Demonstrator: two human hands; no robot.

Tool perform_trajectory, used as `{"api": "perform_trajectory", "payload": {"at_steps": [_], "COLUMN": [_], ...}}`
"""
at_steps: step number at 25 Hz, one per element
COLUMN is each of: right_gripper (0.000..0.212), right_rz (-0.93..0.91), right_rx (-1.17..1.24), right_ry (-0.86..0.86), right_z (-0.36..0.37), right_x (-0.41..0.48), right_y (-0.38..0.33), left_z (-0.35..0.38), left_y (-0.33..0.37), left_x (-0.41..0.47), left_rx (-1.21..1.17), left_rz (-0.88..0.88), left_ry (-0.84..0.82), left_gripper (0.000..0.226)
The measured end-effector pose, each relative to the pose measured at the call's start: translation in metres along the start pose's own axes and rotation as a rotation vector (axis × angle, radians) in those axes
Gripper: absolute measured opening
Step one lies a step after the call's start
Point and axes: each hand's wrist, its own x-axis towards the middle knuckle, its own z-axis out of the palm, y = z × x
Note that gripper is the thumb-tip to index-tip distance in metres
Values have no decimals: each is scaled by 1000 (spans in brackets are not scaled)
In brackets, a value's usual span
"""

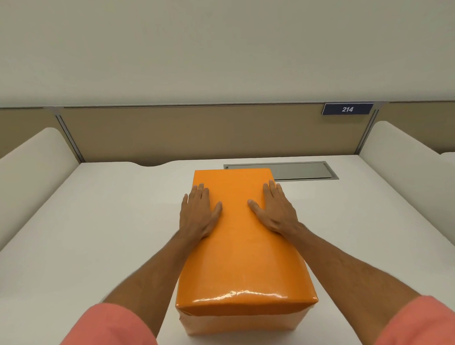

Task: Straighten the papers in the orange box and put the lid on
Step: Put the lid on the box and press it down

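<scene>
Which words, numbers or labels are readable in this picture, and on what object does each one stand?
"214": white digits on a small dark blue plate, fixed at the top of the beige partition behind the desk, to the right.
No other text can be read. The orange box, under both flat hands, shows no print or label, and the metal cover set in the desk bears none.

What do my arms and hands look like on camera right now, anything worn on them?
Both forearms are bare from the elbow down. Each upper arm is covered by a short salmon-pink sleeve: left sleeve, right sleeve. The left hand and right hand are bare: no gloves, rings, watch or bracelets visible.
</scene>
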Motion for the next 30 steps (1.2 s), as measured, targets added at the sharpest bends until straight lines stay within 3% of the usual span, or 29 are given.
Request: {"api": "perform_trajectory", "payload": {"at_steps": [4, 10, 22, 30], "right_gripper": [85, 84, 84, 86], "right_rz": [47, 108, 128, -10], "right_rx": [32, 140, 192, 225], "right_ry": [-78, -133, -108, -85], "right_z": [0, 1, 4, -13], "right_x": [-34, -65, -58, 0], "right_y": [9, 17, 6, -53], "left_z": [-3, 0, 1, -54], "left_y": [-3, -10, -15, -50], "left_x": [-27, -63, -55, -16], "left_rx": [13, -146, -182, -152], "left_rz": [-30, -152, -133, -202], "left_ry": [-82, -245, -187, -118], "left_gripper": [79, 91, 91, 90]}}
